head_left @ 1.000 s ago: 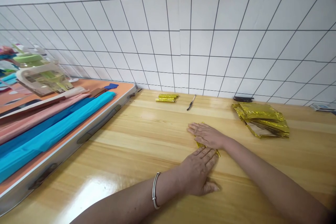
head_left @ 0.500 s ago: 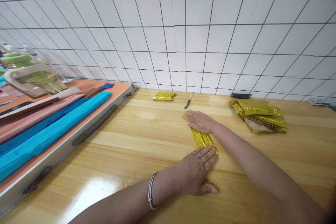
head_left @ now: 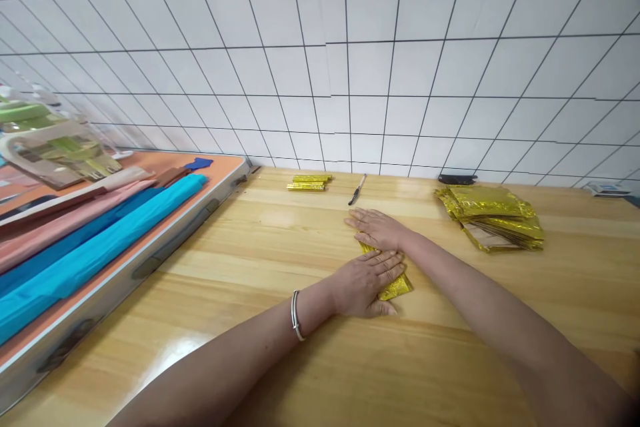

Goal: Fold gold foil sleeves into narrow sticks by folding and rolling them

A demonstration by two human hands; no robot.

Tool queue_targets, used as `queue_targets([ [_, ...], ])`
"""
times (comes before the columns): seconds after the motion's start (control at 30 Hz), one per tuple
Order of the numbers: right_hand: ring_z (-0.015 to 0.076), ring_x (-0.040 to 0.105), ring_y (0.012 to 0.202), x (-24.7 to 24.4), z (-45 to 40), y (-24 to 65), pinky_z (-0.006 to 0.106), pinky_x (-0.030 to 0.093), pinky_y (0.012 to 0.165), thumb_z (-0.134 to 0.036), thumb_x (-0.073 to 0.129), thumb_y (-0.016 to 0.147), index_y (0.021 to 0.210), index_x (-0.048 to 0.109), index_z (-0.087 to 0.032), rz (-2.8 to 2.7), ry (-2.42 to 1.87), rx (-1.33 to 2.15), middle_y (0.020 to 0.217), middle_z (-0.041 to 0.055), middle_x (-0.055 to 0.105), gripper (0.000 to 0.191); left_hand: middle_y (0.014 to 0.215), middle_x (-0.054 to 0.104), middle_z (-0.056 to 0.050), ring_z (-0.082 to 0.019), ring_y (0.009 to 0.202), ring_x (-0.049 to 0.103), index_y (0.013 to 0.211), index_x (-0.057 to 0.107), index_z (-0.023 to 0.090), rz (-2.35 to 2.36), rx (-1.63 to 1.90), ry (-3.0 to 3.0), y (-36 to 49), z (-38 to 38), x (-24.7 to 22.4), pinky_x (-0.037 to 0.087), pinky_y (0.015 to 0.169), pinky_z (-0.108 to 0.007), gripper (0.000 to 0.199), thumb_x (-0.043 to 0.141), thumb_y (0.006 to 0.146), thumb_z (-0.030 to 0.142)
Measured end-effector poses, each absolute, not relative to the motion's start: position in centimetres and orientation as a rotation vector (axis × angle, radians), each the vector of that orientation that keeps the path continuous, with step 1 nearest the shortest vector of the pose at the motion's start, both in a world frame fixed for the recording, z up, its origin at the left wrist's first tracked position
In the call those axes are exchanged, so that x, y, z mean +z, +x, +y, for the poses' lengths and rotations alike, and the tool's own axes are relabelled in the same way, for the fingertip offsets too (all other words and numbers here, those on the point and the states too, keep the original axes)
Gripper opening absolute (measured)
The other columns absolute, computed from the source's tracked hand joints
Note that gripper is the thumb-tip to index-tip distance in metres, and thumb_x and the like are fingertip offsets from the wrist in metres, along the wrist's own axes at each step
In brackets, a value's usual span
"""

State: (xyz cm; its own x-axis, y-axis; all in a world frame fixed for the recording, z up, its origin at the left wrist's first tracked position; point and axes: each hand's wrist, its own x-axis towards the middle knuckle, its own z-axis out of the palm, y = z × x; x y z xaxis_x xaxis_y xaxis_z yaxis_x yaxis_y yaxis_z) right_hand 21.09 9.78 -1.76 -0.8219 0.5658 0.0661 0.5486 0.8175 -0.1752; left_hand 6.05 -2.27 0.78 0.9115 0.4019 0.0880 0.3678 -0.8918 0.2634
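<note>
A folded strip of shiny gold foil paper point(head_left: 399, 287) lies flat on the wooden table, mostly covered by my hands. My left hand point(head_left: 364, 282), with a silver bangle at its wrist, rests palm down across the middle of the strip with its fingers stretched out. Just beyond it, my right hand point(head_left: 379, 229) lies flat over the strip's far end, fingers extended to the left. The fingertips of my left hand come close to the right palm. Only the near end of the foil and a small bit between the hands show.
Two narrow folded gold strips point(head_left: 307, 183) lie near the wall, with a pen point(head_left: 357, 189) beside them. To the right sits a stack of gold foil sheets point(head_left: 493, 217) before a black object point(head_left: 457, 179). Rolls of coloured paper point(head_left: 115, 233) lie on an orange-topped surface at left.
My left hand has slid forward along the foil strip toward my right hand, uncovering its near end. My right hand stays flat at the far end. The view has shifted slightly.
</note>
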Motion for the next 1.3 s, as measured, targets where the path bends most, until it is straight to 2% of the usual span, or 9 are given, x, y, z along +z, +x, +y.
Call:
queue_targets([
  [0.27, 0.0200, 0.016, 0.136, -1.5, 9.6, 21.1, 0.038, 0.012, 0.109, -0.054, 0.023, 0.091, 0.142, 0.024, -0.026, -2.885, -0.898, 0.219, 0.150, 0.0025, 0.018, 0.058, 0.149, 0.013, -0.015, -0.028, 0.137, 0.010, 0.142, 0.017, 0.009, 0.565, 0.134, 2.795, 6.6, -4.7, 2.0, 0.010, 0.112, -0.041, 0.086, 0.035, 0.081, 0.066],
  [0.47, 0.0200, 0.015, 0.136, -1.4, 9.7, 21.2, 0.038, 0.013, 0.109, -0.053, 0.025, 0.091, 0.141, 0.025, -0.026, -2.876, -0.883, 0.237, 0.149, 0.0025, 0.018, 0.057, 0.148, 0.016, -0.015, -0.026, 0.138, 0.010, 0.141, 0.019, 0.007, 0.526, 0.138, 2.801, 6.6, -6.6, 2.4, 0.008, 0.113, -0.037, 0.087, 0.037, 0.081, 0.066],
  [0.63, 0.0218, 0.020, 0.135, -0.4, 8.9, 21.4, 0.041, 0.018, 0.109, -0.050, 0.029, 0.091, 0.139, 0.032, -0.019, -2.772, -0.898, 0.294, 0.147, 0.0083, 0.026, 0.057, 0.147, 0.020, -0.016, -0.026, 0.137, 0.014, 0.140, 0.022, 0.007, 0.529, 0.166, 2.818, 6.5, -7.0, 2.4, 0.010, 0.113, -0.036, 0.088, 0.040, 0.079, 0.067],
  [0.7, 0.0221, 0.017, 0.136, 0.2, 6.8, 22.0, 0.042, 0.017, 0.110, -0.047, 0.029, 0.092, 0.139, 0.032, -0.017, -2.703, -0.862, 0.310, 0.147, 0.0094, 0.024, 0.056, 0.146, 0.022, -0.016, -0.026, 0.136, 0.017, 0.140, 0.023, 0.007, 0.533, 0.199, 2.817, 6.4, -6.9, 2.1, 0.012, 0.113, -0.037, 0.088, 0.039, 0.079, 0.067],
  [0.8, 0.0225, 0.012, 0.137, 1.3, 2.0, 23.4, 0.046, 0.016, 0.110, -0.046, 0.033, 0.092, 0.141, 0.026, -0.023, -2.742, -0.709, 0.428, 0.149, 0.0051, 0.020, 0.055, 0.142, 0.032, -0.017, -0.028, 0.132, 0.028, 0.139, 0.027, 0.009, 0.536, 0.288, 2.793, 6.4, -6.7, 1.3, 0.018, 0.111, -0.037, 0.088, 0.042, 0.076, 0.070],
  [0.97, 0.0191, 0.018, 0.136, 2.2, -2.4, 25.1, 0.039, 0.017, 0.112, -0.043, 0.032, 0.093, 0.143, 0.018, -0.022, -2.916, -0.603, 0.678, 0.148, 0.0045, 0.022, 0.056, 0.132, 0.047, -0.015, -0.029, 0.124, 0.041, 0.134, 0.036, 0.012, 0.509, 0.354, 2.729, 6.7, -6.4, 0.4, 0.028, 0.106, -0.039, 0.086, 0.043, 0.073, 0.072],
  [1.07, 0.0180, 0.020, 0.135, 1.8, -0.8, 24.7, 0.038, 0.014, 0.112, -0.042, 0.031, 0.093, 0.142, 0.023, -0.024, -2.939, -0.561, 0.695, 0.147, 0.0026, 0.025, 0.052, 0.133, 0.045, -0.016, -0.029, 0.125, 0.039, 0.136, 0.034, 0.010, 0.530, 0.352, 2.713, 6.6, -6.6, 0.6, 0.025, 0.108, -0.038, 0.087, 0.044, 0.074, 0.071],
  [1.13, 0.0176, 0.019, 0.136, 1.4, 1.0, 24.1, 0.038, 0.012, 0.112, -0.041, 0.029, 0.094, 0.142, 0.024, -0.026, -2.941, -0.571, 0.665, 0.147, 0.0014, 0.025, 0.050, 0.139, 0.038, -0.017, -0.029, 0.129, 0.033, 0.138, 0.029, 0.009, 0.536, 0.339, 2.713, 6.5, -6.7, 1.1, 0.020, 0.110, -0.039, 0.088, 0.043, 0.075, 0.069],
  [1.3, 0.0178, 0.012, 0.137, 0.7, 4.5, 22.9, 0.040, 0.011, 0.111, -0.046, 0.027, 0.093, 0.142, 0.017, -0.029, -2.986, -0.707, 0.508, 0.150, 0.0004, 0.015, 0.053, 0.146, 0.022, -0.017, -0.028, 0.135, 0.020, 0.140, 0.024, 0.007, 0.525, 0.241, 2.724, 6.2, -6.7, 2.3, 0.014, 0.112, -0.037, 0.085, 0.041, 0.080, 0.065],
])
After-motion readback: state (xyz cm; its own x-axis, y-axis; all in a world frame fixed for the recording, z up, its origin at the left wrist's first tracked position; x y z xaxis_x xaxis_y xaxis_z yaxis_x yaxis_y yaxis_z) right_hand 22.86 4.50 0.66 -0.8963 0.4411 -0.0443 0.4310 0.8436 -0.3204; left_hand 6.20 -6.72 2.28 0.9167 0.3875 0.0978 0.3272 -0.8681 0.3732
